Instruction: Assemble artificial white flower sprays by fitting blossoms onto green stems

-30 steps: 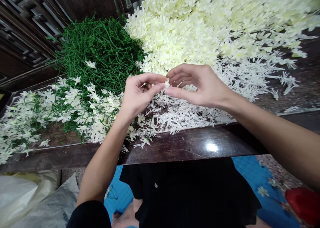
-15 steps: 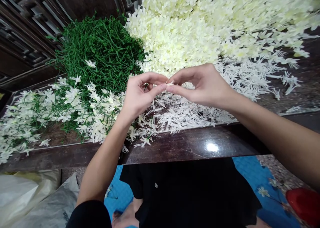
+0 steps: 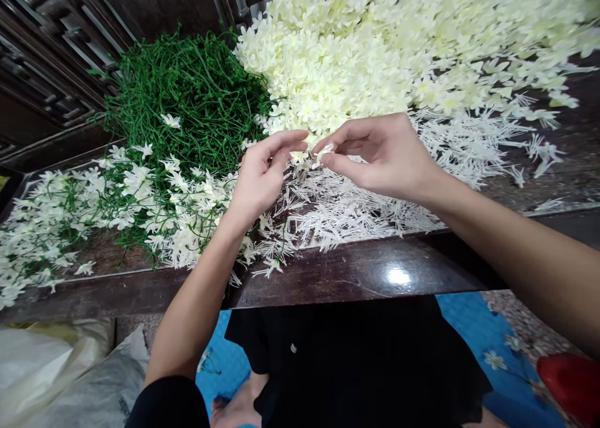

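Note:
Between thumb and fingers of my right hand [image 3: 384, 156] is a small white artificial flower [image 3: 323, 155]. Just left of it, my left hand [image 3: 262, 172] is open, its thumb and fingertips slightly apart. A pale flower with a yellow centre [image 3: 299, 158] shows close to the left fingertips; whether they touch it I cannot tell. Under both hands lies a spread of thin white plastic stamen sprigs [image 3: 347, 212]. Behind them rises a large heap of loose cream-white flower heads [image 3: 337, 72].
A mound of green plastic stems [image 3: 182, 97] lies at the back left. Flowers joined to green stems [image 3: 126, 190] lie in front of it. The dark wooden bench [image 3: 356, 272] has a glossy front edge. Pale bags [image 3: 94, 378] lie lower left, a red object [image 3: 569, 381] lower right.
My hands, earlier touching at the fingertips around a small white piece, have come slightly apart. The left fingers have opened; the white flower now shows in my right fingers.

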Demonstrator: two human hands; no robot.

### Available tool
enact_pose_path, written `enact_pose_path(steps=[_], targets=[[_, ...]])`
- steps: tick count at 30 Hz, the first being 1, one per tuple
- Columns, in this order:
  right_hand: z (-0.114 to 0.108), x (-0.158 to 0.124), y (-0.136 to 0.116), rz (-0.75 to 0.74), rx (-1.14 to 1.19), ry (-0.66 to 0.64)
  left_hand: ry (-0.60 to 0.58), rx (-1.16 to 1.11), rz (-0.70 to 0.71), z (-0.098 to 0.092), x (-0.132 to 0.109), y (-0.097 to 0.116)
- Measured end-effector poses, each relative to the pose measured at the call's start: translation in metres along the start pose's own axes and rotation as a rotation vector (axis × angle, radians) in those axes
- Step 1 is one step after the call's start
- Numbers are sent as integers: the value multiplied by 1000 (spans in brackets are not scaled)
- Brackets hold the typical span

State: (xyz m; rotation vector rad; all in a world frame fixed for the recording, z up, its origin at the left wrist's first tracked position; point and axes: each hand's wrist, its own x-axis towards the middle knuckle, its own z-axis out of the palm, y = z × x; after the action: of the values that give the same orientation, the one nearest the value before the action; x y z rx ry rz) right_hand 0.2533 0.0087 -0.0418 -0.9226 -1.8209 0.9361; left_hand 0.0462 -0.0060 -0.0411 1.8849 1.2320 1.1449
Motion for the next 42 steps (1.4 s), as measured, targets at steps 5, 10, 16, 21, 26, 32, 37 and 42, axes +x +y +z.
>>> enact_pose_path(steps=[5,10,16,21,26,32,37,42], targets=[[0,0,-1,25,-8,4,-44,5,-28,0,1,-7],[1,-1,-2,24,29,4,28,-10,-5,1,1,-8],[2,-1,-2,-23,46,20,90,-67,-19,3,-2,-10],[1,-1,-1,-59,68,-7,111,-48,10,5,-4,2],[1,-1,0,-74,48,-6,66,-9,86,5,-4,7],[1,0,2,-87,51,6,53,-26,130,5,-3,2],[0,0,1,-64,51,-19,34,-120,126,7,-4,5],[-1,1,3,-75,59,-6,45,-110,122,6,-3,8]])
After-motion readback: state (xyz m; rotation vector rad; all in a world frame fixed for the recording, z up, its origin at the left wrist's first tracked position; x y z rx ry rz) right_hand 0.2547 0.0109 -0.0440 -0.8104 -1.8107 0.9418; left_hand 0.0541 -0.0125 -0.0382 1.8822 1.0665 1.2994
